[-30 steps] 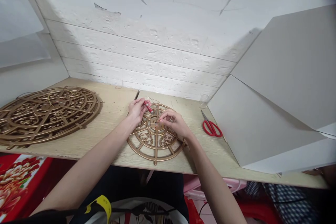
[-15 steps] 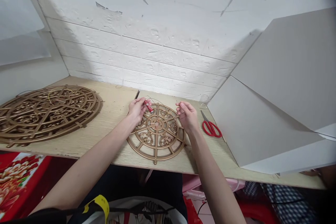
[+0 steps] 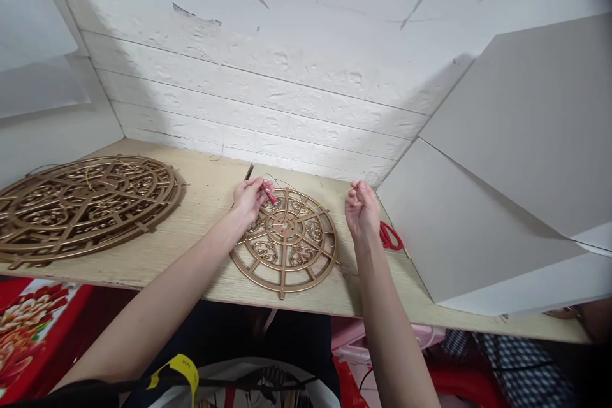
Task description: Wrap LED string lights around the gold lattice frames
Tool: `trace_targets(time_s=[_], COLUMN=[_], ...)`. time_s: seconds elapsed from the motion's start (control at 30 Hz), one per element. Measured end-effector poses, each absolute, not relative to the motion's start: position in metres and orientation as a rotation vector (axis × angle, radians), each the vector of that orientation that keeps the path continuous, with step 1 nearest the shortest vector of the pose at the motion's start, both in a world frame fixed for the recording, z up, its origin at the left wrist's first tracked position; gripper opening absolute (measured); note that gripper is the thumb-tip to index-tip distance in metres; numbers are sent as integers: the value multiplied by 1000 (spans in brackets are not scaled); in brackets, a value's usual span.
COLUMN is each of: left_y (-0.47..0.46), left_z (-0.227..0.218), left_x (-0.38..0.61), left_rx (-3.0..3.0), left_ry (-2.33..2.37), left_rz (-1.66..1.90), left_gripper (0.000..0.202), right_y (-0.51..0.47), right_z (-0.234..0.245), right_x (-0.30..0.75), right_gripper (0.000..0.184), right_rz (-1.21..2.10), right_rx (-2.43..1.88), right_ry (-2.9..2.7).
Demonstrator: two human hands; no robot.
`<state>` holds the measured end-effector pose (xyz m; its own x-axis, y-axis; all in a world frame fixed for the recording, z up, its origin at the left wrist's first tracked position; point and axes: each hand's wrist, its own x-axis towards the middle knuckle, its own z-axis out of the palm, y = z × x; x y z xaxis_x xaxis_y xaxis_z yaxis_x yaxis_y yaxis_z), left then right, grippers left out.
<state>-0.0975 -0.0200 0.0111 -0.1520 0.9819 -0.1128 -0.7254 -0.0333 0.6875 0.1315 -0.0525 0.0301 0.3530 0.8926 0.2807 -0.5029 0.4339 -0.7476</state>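
My left hand (image 3: 249,199) is closed round a small red tube (image 3: 270,194) with a silvery end, held over the upper left rim of a round gold-coloured lattice panel (image 3: 283,280). The panel lies flat on the table, with scrollwork between its spokes. A thin dark wire (image 3: 287,181) arcs over its top edge and down to its middle. To the right, my right hand (image 3: 362,207) is raised with thumb and fingers pinched together. A fine yellowish strand (image 3: 343,193) sticks out from that pinch to the left; whether it joins the wire I cannot tell.
A stack of similar gold-coloured panels (image 3: 90,210) lies at the left of the wooden table (image 3: 205,172). Red-handled scissors (image 3: 391,237) are partly hidden behind my right hand. White boards (image 3: 507,204) stand at the right, and a white brick-patterned wall (image 3: 268,102) rises behind.
My right hand has moved right, away from the panel, and now covers the scissor blades. The yellowish strand at its fingertips now shows. My left hand stays in place with the red tube.
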Motion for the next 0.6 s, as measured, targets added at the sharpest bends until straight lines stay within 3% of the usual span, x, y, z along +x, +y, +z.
trace_targets(time_s=[0.3, 0.5, 0.6], left_y=[-20, -19, -21], left_z=[11, 9, 8], left_x=[-98, -96, -93], left_rx=[484, 563, 593], left_ry=[723, 702, 709], left_rz=[1593, 1582, 1575], left_gripper=[11, 13, 12], right_y=[-55, -68, -75], right_z=[33, 23, 16], right_x=[135, 89, 69], right_gripper=[26, 19, 29], right_rz=[993, 1188, 1301], right_rx=[-524, -752, -785], right_ry=[-825, -1291, -1503])
